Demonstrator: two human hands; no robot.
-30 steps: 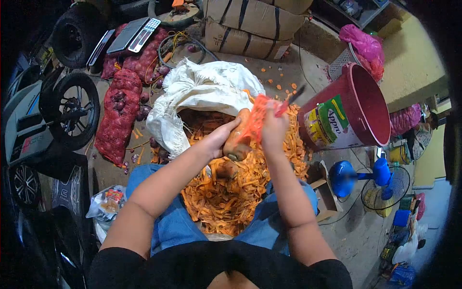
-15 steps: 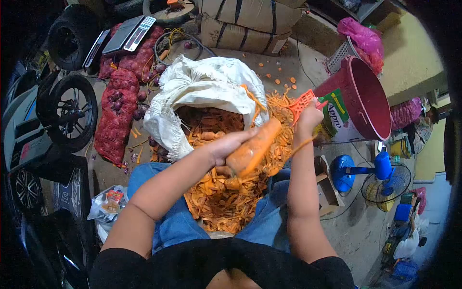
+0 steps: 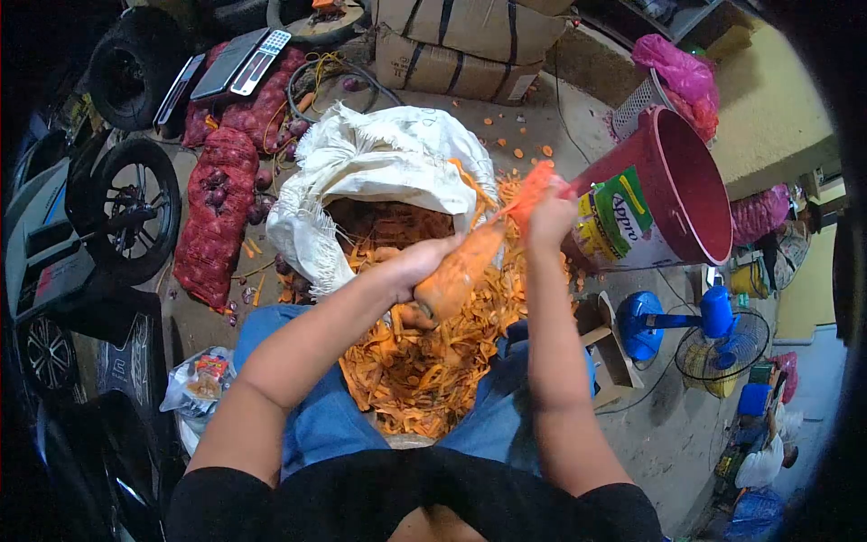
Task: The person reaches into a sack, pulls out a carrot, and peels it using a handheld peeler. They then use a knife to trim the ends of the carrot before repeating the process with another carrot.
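My left hand (image 3: 423,263) is wrapped round a large carrot (image 3: 454,274), its tip angled up and to the right. My right hand (image 3: 553,217) grips a red-orange peeler (image 3: 530,200), blurred by motion, right at the carrot's far tip. Beneath both hands lies a heap of carrot peelings (image 3: 433,370) between the knees. Just beyond stands an open white woven sack (image 3: 397,172), with carrots inside its mouth.
A tilted red bucket (image 3: 646,194) is at the right, near a blue fan (image 3: 718,318) and a cardboard box (image 3: 611,357). Red net bags of onions (image 3: 215,217), a scale (image 3: 244,65) and a motorbike wheel (image 3: 135,199) are at the left. Cartons (image 3: 452,68) stand behind.
The peeler has moved left to the carrot's tip. The carrot has shifted slightly left and turned in my left hand. A strip of peel that hung near my right wrist is gone from there.
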